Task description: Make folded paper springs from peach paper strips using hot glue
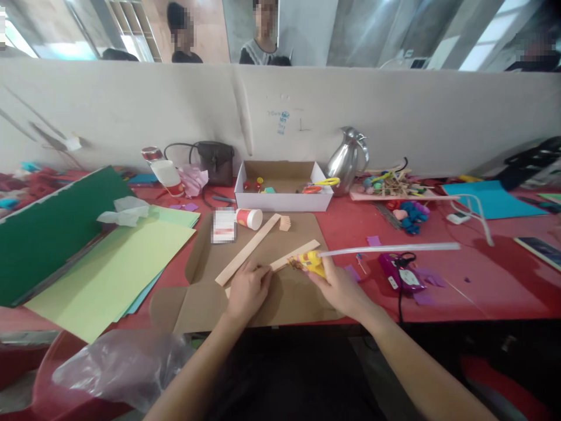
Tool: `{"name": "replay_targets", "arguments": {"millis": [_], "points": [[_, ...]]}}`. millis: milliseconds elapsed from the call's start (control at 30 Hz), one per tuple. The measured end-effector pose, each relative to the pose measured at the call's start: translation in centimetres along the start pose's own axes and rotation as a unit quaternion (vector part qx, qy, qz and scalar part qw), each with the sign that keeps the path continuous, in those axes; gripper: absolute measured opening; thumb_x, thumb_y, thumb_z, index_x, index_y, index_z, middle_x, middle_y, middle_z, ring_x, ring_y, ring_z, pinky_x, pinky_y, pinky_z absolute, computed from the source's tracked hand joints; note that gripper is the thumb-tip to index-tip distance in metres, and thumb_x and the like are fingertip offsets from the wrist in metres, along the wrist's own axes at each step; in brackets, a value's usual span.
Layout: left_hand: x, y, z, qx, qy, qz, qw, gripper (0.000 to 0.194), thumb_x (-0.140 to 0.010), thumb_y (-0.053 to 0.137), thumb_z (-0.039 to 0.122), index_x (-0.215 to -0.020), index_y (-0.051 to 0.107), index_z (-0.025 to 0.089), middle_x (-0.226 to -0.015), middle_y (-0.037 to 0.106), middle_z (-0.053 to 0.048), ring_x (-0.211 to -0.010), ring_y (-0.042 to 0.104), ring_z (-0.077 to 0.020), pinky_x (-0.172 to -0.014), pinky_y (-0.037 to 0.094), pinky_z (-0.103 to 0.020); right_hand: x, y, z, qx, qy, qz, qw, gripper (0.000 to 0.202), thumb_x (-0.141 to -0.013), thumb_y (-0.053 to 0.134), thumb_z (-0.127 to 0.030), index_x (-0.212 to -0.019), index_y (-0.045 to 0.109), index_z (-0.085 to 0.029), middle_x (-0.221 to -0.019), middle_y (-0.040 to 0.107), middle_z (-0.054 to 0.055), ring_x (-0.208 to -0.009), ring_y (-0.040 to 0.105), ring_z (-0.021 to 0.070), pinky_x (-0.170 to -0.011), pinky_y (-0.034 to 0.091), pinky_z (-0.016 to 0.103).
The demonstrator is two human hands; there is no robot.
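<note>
My right hand [339,286] is wrapped round a yellow glue gun [312,262] with a long clear glue stick [390,248] out of its back. The gun's nozzle is over a wooden strip [298,253] lying slantwise on a flattened brown cardboard [284,298]. On the near end of that strip, my left hand [249,287] presses with its fingers together. Another wooden strip [248,248] lies to the left, beyond my left hand. A small bundle of wooden pieces [284,223] sits near its far end.
A white box [283,202] stands behind the cardboard, beside a metal jug [346,158]. A paper cup [249,218] lies near a blurred pack. Yellow-green paper [118,269] is at left; a purple device [401,273] with a black cable is at right. People are beyond the partition [153,111].
</note>
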State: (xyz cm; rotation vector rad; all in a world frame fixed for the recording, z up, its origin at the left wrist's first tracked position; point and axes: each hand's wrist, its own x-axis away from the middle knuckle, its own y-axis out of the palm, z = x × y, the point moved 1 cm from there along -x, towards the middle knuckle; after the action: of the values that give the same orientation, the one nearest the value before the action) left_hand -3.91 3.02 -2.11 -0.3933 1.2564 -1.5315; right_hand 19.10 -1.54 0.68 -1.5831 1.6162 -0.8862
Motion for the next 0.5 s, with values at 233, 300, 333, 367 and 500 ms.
{"name": "replay_targets", "arguments": {"millis": [233, 300, 333, 367, 500], "points": [[-0.1, 0.1, 0.3, -0.081, 0.023, -0.043, 0.996, 0.041, -0.091, 0.042, 0.018, -0.125, 0.059, 0.033, -0.095, 0.057, -0.007, -0.089, 0.054, -0.0207, -0.078, 0.043, -0.034, -3.5, -5.1, 3.3, -0.335, 0.056, 0.001, 0.941, 0.034, -0.083, 0.059, -0.041, -0.11, 0.052, -0.021, -0.103, 0.067, 0.006, -0.049, 0.057, 0.009, -0.047, 0.043, 0.022], [-0.2, 0.1, 0.4, -0.11, 0.039, -0.058, 0.991, 0.046, -0.09, 0.041, 0.015, -0.127, 0.056, 0.038, -0.097, 0.056, -0.007, -0.09, 0.054, -0.0218, -0.077, 0.042, -0.035, -5.7, -6.1, 4.7, -0.352, 0.091, 0.01, 0.931, 0.03, -0.083, 0.06, -0.038, -0.105, 0.056, -0.018, -0.096, 0.067, 0.006, -0.049, 0.058, 0.0086, -0.046, 0.042, 0.02], [-0.2, 0.1, 0.5, -0.121, 0.045, -0.064, 0.99, 0.048, -0.09, 0.041, 0.014, -0.128, 0.055, 0.039, -0.098, 0.056, -0.007, -0.09, 0.053, -0.0223, -0.077, 0.042, -0.035, -6.8, -6.4, 5.4, -0.339, 0.111, 0.014, 0.934, 0.028, -0.084, 0.059, -0.037, -0.105, 0.058, -0.018, -0.091, 0.068, 0.006, -0.049, 0.058, 0.0086, -0.044, 0.041, 0.02], [-0.2, 0.1, 0.5, -0.129, 0.049, -0.068, 0.988, 0.049, -0.089, 0.041, 0.013, -0.128, 0.055, 0.04, -0.099, 0.056, -0.006, -0.091, 0.053, -0.0227, -0.077, 0.041, -0.036, -7.9, -6.5, 6.1, -0.313, 0.134, 0.026, 0.94, 0.026, -0.085, 0.057, -0.036, -0.103, 0.06, -0.017, -0.085, 0.068, 0.006, -0.049, 0.058, 0.0089, -0.044, 0.04, 0.019], [-0.1, 0.1, 0.5, -0.148, 0.056, -0.076, 0.984, 0.046, -0.089, 0.042, 0.014, -0.126, 0.057, 0.038, -0.099, 0.057, -0.007, -0.092, 0.052, -0.0239, -0.076, 0.04, -0.037, -11.5, -6.3, 8.4, -0.228, 0.187, 0.065, 0.953, 0.021, -0.084, 0.061, -0.033, -0.091, 0.064, -0.013, -0.074, 0.068, 0.007, -0.052, 0.061, 0.0126, -0.049, 0.045, 0.022]]}}
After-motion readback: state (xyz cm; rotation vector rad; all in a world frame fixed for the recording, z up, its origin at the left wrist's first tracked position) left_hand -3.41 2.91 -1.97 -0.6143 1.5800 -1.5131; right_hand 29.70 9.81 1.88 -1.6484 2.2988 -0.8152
